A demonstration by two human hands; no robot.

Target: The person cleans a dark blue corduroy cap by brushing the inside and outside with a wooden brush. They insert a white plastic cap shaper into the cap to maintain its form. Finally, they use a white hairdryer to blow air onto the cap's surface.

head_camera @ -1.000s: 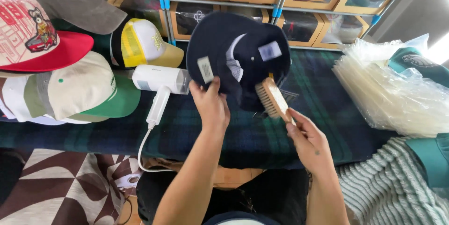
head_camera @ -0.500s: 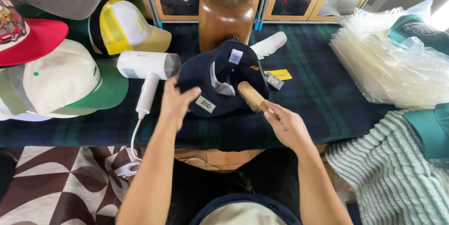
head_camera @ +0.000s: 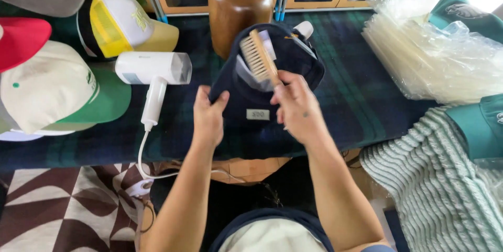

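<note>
A navy cap (head_camera: 246, 102) is held up over the dark plaid table (head_camera: 340, 100), its inside facing me with a small white label showing. My left hand (head_camera: 208, 118) grips its left edge. My right hand (head_camera: 297, 106) grips the cap's right side together with a wooden brush (head_camera: 258, 58), whose pale bristles point to the left, over the cap's inner band. Right behind the cap stands a brown wooden head form (head_camera: 237, 6).
A white hair dryer (head_camera: 154, 71) lies left of the cap, its cord dropping off the table's front edge. Several caps sit at far left, among them a yellow and white one (head_camera: 123, 24) and a cream and green one (head_camera: 57, 92). Clear plastic bags (head_camera: 435, 55) pile at right.
The cap went from lying low on the table to being raised and turned in front of the wooden form. The brush swung from beside the cap up over its inside.
</note>
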